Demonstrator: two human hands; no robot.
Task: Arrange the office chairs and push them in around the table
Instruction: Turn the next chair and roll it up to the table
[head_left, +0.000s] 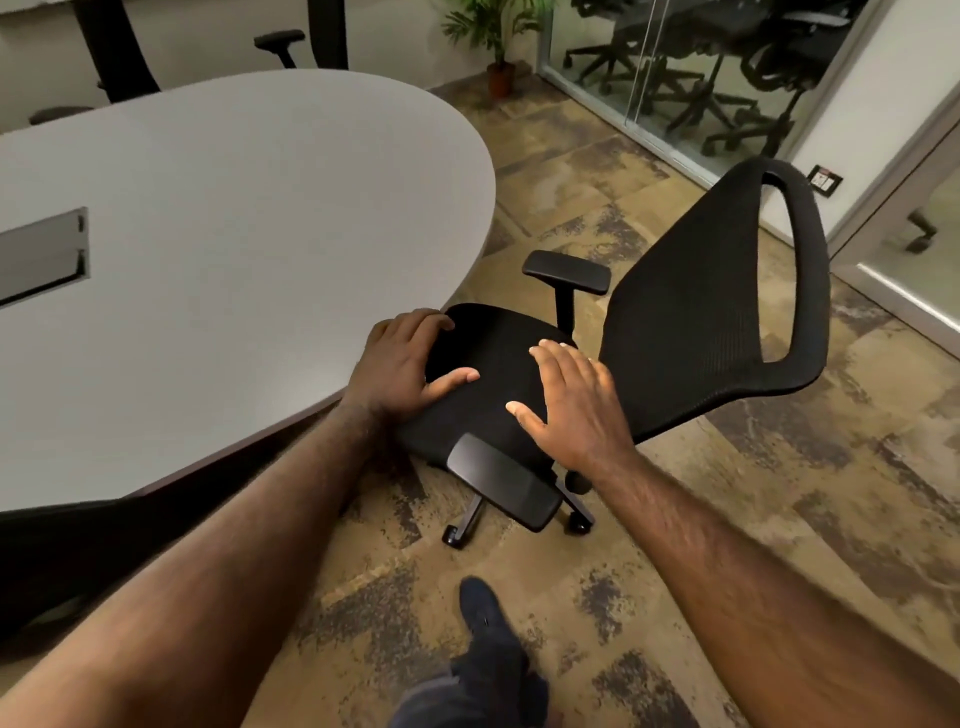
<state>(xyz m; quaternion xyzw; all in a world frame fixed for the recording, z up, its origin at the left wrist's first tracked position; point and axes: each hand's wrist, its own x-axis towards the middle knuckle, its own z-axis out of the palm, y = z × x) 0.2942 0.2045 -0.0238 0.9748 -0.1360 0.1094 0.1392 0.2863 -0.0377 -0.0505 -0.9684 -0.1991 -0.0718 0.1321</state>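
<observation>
A black mesh office chair (691, 332) stands at the rounded end of the grey oval table (234, 218), its seat partly under the table edge and its tall backrest leaning away to the right. My left hand (400, 364) lies over the seat's left side beside the table edge, fingers spread and thumb stretched across the fabric. My right hand (571, 400) hovers flat over or on the seat's middle with straight fingers; I cannot tell if it touches. The near armrest (501, 480) sits below my hands, the far armrest (566, 270) beyond the seat.
Other black chairs (124, 57) stand behind the table's far side. A potted plant (498, 57) is in the far corner. A glass wall (675, 78) runs along the right, with more chairs behind it. Patterned carpet (779, 519) spreads around; my foot (483, 608) is below.
</observation>
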